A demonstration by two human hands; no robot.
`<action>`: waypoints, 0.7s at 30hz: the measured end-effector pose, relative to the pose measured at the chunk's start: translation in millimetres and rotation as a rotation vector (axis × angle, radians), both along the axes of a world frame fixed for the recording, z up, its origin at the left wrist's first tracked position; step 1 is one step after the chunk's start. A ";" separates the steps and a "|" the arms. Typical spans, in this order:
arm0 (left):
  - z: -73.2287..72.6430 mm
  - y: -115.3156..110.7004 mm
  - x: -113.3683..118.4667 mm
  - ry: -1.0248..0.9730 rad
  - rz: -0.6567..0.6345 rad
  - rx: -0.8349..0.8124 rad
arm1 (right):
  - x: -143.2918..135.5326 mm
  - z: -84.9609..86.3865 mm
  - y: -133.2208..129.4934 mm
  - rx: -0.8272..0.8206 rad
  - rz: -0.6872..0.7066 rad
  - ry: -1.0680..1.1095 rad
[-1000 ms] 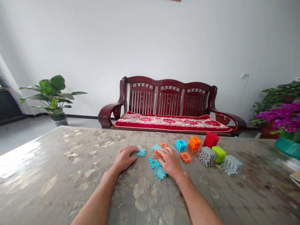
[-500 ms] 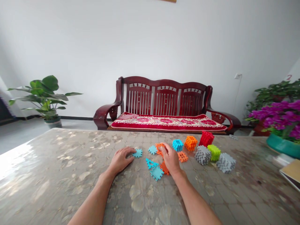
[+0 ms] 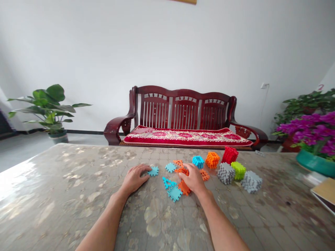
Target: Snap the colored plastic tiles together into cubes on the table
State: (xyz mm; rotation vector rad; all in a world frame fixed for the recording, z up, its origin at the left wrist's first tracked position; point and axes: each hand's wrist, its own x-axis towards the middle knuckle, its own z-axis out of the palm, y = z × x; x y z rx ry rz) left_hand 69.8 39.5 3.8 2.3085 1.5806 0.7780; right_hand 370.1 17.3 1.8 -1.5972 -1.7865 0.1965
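Note:
My left hand (image 3: 136, 178) rests on the table, its fingers and thumb closed at the left edge of a flat blue interlocking tile (image 3: 154, 171). My right hand (image 3: 194, 177) grips an orange interlocking tile (image 3: 182, 171) between thumb and fingers. Near it lie an orange triangular tile (image 3: 178, 162), an orange square tile (image 3: 184, 188) and an orange lattice tile (image 3: 204, 175), partly hidden by the hand. Between my hands are a small blue tile (image 3: 171, 167), a blue triangular tile (image 3: 169, 182) and a larger blue square tile (image 3: 174, 192).
Toward the right stand stacks of tiles: blue (image 3: 198, 161), orange (image 3: 212, 160), red (image 3: 229, 154), lime green (image 3: 238, 170), and two grey ones (image 3: 226, 173), (image 3: 251, 181). A teal flower pot (image 3: 315, 163) and a book (image 3: 326, 191) occupy the table's right side. A wooden bench (image 3: 183, 104) stands beyond.
My right hand has come slightly nearer and to the right, off the orange triangular tile, and now has another orange tile in its fingers. The left hand has stayed put.

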 end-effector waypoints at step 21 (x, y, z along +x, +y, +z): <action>0.1 -0.5 -0.2 -0.001 -0.008 -0.004 | 30.5 22.5 -15.1 0.087 -0.227 -0.112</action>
